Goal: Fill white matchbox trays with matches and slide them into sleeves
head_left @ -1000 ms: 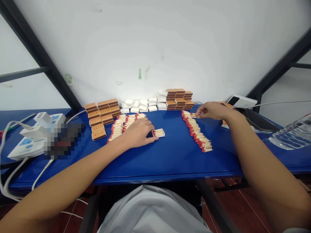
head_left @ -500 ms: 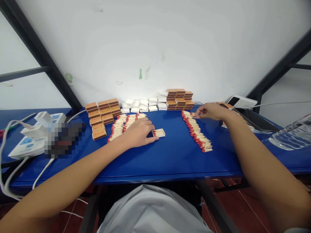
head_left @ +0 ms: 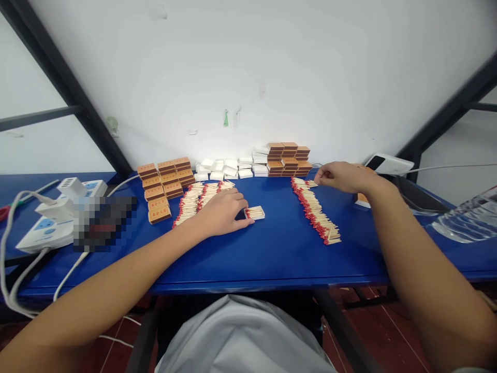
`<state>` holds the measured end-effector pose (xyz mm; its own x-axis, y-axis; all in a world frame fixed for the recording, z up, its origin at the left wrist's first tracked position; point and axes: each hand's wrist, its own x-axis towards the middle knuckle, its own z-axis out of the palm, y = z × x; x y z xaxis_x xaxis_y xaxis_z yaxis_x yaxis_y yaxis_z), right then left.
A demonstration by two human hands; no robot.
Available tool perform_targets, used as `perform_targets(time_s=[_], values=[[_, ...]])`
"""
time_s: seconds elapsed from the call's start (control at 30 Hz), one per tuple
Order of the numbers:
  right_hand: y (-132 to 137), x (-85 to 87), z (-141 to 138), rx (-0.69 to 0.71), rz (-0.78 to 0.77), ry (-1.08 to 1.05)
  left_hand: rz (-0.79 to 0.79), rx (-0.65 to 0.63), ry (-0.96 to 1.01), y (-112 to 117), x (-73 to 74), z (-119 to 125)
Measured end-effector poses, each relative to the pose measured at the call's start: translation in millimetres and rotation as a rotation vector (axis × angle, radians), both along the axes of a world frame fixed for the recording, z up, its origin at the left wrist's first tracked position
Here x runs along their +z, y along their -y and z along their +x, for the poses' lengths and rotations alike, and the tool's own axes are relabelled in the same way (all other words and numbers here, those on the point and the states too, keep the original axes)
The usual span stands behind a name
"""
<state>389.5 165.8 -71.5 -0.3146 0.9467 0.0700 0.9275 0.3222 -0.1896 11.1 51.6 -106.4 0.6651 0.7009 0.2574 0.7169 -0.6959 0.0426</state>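
Since the earlier frames we see only a slight shift: the right hand [head_left: 337, 176] has drawn back a little from the far end of the slanting band of matches [head_left: 313, 208], while the left hand [head_left: 222, 213] stays where it was. We find the small white matchbox tray [head_left: 262, 214] on the blue table [head_left: 272, 259], between that band and the left hand. Its open top shows loose matches [head_left: 255, 211] lying inside, red heads toward the left. The left hand is partly curled about the tray's left end, thumb along the near side and fingers at the far side. The right hand is bent inward with its fingers drawn together, the tips right at the stick ends of the band; we cannot tell whether they grip a match. In the band, too, the red heads point left. Beneath and behind the left hand, we make out more rows of matches [head_left: 189, 203], partly hidden by it. Along the wall [head_left: 233, 62], we see orange matchboxes [head_left: 169, 177] stacked in steps on the left, white trays [head_left: 217, 166] heaped in the middle, and brown-sided boxes [head_left: 288, 163] piled next to them. A power strip [head_left: 44, 233] lies at the table's left.
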Motion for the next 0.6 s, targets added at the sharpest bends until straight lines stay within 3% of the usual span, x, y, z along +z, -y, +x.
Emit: perform_targets(time_s=[0.17, 0.33, 0.6], values=[[37.0, 6.7, -63.3, 0.299, 0.028, -0.284, 0.009, 0.0, 0.002, 0.4, 0.0, 1.1], [65.8, -9.9, -123.0, 0.499, -0.008, -0.356, 0.024, -0.015, 0.01, 0.3, -0.5, 1.2], [68.7, -30.5, -138.1, 0.586, -0.024, -0.269, 0.037, -0.01, -0.032, -0.1, 0.0, 2.0]])
